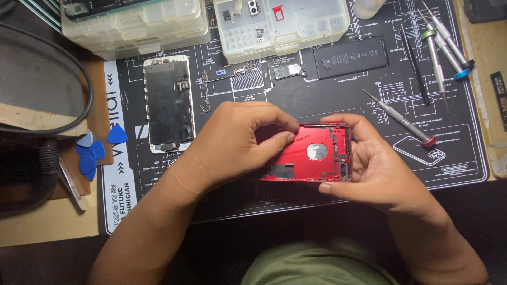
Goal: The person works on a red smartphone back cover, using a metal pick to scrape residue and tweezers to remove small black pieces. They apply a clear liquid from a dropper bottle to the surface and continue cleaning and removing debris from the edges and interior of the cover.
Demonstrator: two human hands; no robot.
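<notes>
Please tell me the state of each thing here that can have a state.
Red phone housing: opened, inside facing up, held in both hands.
Left hand: fingers pressing inside the housing.
Right hand: gripping the housing's end.
Screen panel: removed, lying face down.
Battery: removed, lying flat.
Parts box: open.

I see both hands over the dark repair mat point(317, 105), sharing a red phone housing point(311, 153) that lies open side up. The right hand point(377, 166) cups its right end from beneath, thumb along the near edge. The left hand point(237, 140) covers the left part, fingertips pressing down inside the shell (what they touch is hidden). Just left lies a detached screen assembly point(169, 103), face down. A black battery point(351, 57) rests above, beside a clear parts tray point(282, 26). A red-tipped screwdriver point(401, 119) lies right of the housing; blue picks point(97, 145) sit at the mat's left edge.
</notes>
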